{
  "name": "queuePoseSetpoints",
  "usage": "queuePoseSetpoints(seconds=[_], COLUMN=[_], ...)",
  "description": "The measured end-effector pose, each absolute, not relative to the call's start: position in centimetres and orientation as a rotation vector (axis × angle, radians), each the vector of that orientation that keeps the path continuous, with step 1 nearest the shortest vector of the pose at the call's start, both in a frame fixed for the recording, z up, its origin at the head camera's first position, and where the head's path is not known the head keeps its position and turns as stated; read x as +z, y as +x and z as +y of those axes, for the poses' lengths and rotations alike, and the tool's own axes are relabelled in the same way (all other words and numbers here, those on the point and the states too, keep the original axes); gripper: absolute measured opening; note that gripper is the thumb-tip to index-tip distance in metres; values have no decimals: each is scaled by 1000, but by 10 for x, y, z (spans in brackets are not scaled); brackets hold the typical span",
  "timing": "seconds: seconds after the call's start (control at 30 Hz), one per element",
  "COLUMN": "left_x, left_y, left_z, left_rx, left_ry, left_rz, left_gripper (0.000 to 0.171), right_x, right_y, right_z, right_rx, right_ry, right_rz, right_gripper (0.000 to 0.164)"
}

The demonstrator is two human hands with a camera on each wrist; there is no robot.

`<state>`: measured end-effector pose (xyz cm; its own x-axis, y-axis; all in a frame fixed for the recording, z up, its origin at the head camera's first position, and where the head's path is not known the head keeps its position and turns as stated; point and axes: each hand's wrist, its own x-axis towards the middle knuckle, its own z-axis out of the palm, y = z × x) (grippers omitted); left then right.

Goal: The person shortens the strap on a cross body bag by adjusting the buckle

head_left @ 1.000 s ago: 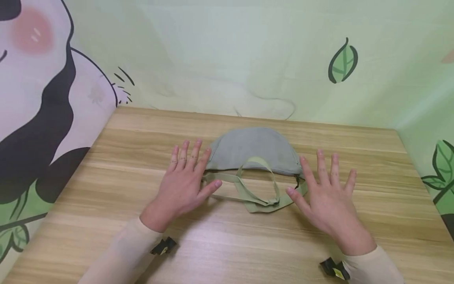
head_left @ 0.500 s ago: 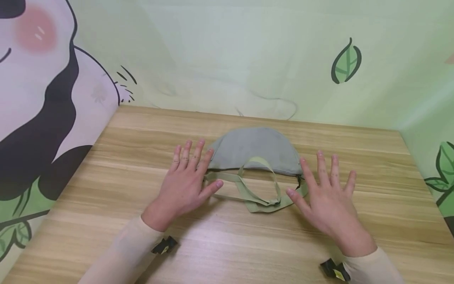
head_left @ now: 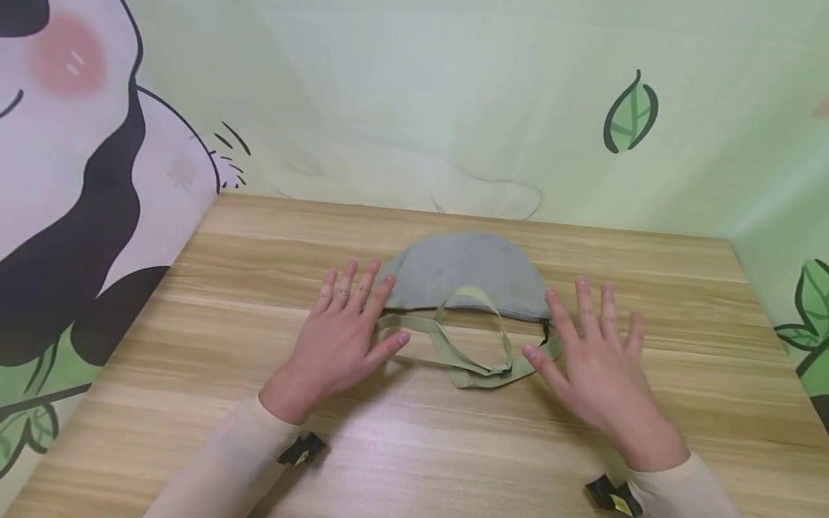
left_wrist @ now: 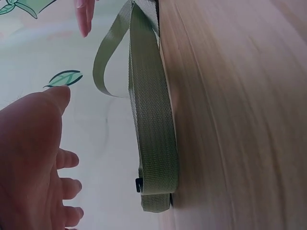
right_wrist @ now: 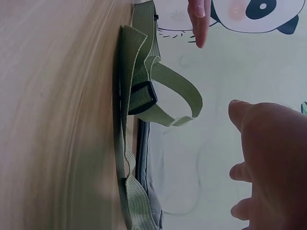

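A grey half-moon waist bag [head_left: 469,273] lies on the wooden table, its zipped straight edge facing me. Its green webbing strap [head_left: 476,378] is bunched in front, with one loop standing up. A dark buckle [right_wrist: 144,97] shows on the strap in the right wrist view. My left hand [head_left: 333,345] hovers with spread, straight fingers by the bag's left end, partly covering it from view. Over at the right end my right hand [head_left: 599,367] is spread the same way. Neither hand holds anything, and both wrist views show gaps between the hands and the strap.
The wooden table [head_left: 453,453] ends at a pale green backdrop [head_left: 414,108] behind and at both sides. A panda is printed on its left part. Dark wrist-worn devices [head_left: 301,449] sit under both forearms.
My left hand has shifted slightly to the right. The fingers of my right hand have drawn a little closer together. The bag and strap stay put; the head view has shifted slightly.
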<state>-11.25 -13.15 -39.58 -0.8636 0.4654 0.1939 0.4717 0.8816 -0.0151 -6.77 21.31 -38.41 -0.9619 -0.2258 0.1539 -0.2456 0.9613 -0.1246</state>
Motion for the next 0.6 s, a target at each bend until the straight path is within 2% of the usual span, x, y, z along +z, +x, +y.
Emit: queuePoseSetpoints(seconds=[0.23, 0.5, 0.6], left_x=[-394, -395, -394], left_y=[-111, -112, -111], left_z=[-128, -126, -126], left_rx=[-98, -193, -222], left_ry=[-785, -833, -845], left_rz=[-2819, -2716, -2691], left_gripper=[76, 58, 53], right_x=[-383, -385, -386], right_y=[-67, -71, -72], right_z=[210, 207, 206], right_rx=[357, 551, 596], right_ry=[473, 630, 681], right_rz=[-2889, -2620, -2588], right_gripper=[71, 44, 38])
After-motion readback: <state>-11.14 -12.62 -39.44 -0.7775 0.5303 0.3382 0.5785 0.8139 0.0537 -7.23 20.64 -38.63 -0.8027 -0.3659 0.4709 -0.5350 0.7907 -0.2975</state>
